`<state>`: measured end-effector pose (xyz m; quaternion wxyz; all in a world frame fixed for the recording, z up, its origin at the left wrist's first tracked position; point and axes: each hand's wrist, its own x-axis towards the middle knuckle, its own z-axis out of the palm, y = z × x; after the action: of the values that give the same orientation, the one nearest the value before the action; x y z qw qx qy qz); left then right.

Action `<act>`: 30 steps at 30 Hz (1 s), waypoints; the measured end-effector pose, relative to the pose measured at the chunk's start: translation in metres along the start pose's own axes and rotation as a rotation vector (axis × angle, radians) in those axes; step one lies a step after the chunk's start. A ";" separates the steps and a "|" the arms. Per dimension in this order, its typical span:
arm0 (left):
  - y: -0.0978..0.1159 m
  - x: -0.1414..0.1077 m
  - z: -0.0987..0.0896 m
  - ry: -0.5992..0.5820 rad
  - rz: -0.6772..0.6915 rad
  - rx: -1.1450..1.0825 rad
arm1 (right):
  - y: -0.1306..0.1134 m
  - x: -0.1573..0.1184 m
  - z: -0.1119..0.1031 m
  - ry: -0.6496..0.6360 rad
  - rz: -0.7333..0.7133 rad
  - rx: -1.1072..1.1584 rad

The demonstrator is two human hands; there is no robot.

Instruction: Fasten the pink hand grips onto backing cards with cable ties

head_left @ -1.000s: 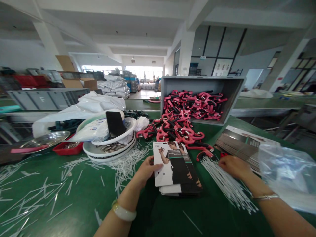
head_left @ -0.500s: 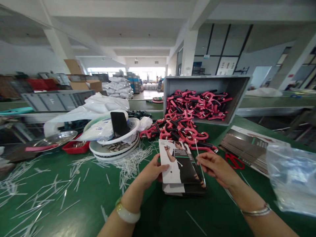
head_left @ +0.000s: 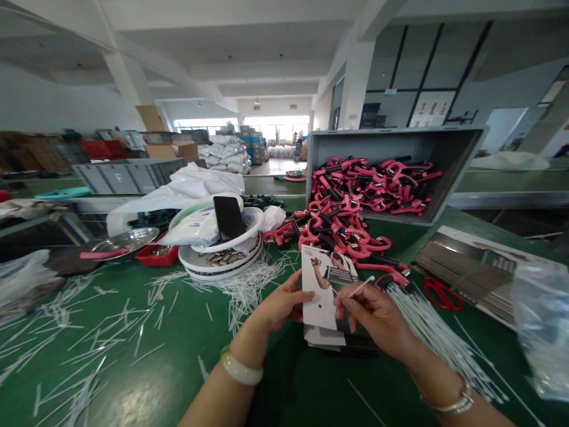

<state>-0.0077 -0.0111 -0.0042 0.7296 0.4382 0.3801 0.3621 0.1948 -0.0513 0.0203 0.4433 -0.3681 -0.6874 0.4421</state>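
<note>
Printed cards (head_left: 322, 302) lie stacked on the green workbench (head_left: 133, 391), their edge held by the half-open left hand (head_left: 280, 305), while the right hand (head_left: 376, 320) pinches a thin white plastic rod (head_left: 361, 286) over the top card (pink-and-black handles (head_left: 342, 237) heaped just beyond).

The card (head_left: 322, 296) looks like glossy coated paper, and the sticks (head_left: 440, 338) are smooth, matt white plastic. The crate (head_left: 395, 142) is moulded grey plastic. The pink grips (head_left: 368, 190) seem rubbery, though it's hard to tell from here, and the tray (head_left: 124, 240) is shiny polished metal.
</note>
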 end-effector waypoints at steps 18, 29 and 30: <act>-0.003 0.003 0.009 -0.186 -0.137 -0.228 | 0.023 0.007 -0.006 -0.043 -0.016 0.009; -0.008 0.005 0.025 -0.036 -0.056 0.284 | 0.022 0.001 -0.019 -0.071 -0.035 -0.083; -0.007 0.005 0.023 -0.035 -0.049 0.302 | 0.022 -0.001 -0.021 -0.040 -0.035 -0.077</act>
<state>0.0162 -0.0179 -0.0038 0.6707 0.5398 0.4278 0.2753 0.2173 -0.0386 0.0043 0.4228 -0.3638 -0.7189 0.4148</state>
